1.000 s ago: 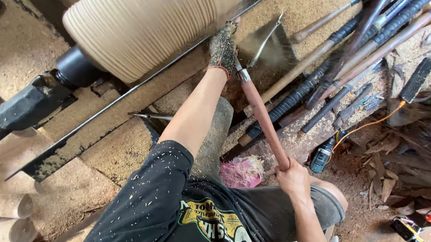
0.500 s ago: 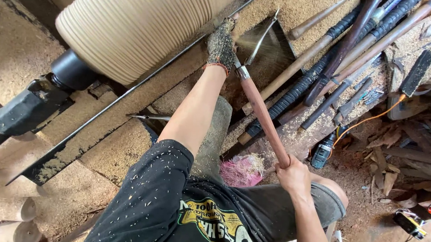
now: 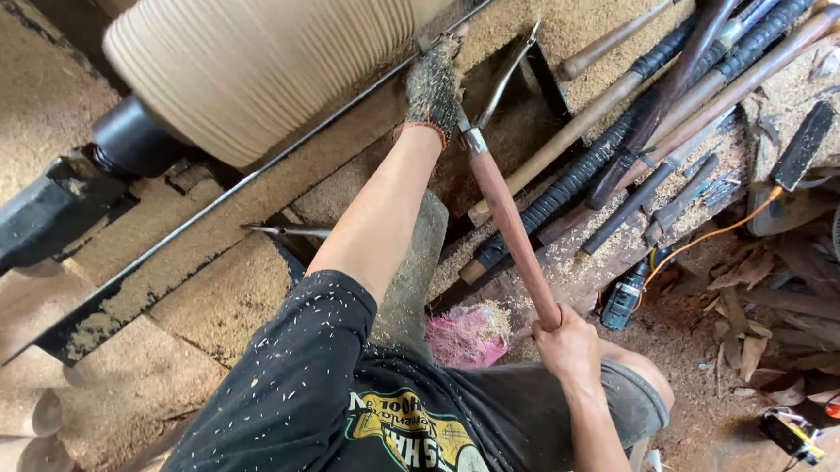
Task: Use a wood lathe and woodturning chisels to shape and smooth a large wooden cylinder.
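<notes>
Both hands' fingers clench the turning chisel (image 3: 508, 227): gloved left hand (image 3: 434, 86) near its blade, right hand (image 3: 564, 342) at handle end.

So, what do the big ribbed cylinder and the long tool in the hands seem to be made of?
The ribbed cylinder looks like pale raw wood: matt, finely grooved, with sawdust all around. The long tool seems to have a reddish-brown smooth wooden handle with a grey metal ferrule. The left hand, in a dust-covered glove, hides its tip. The right hand holds the handle's end.
</notes>
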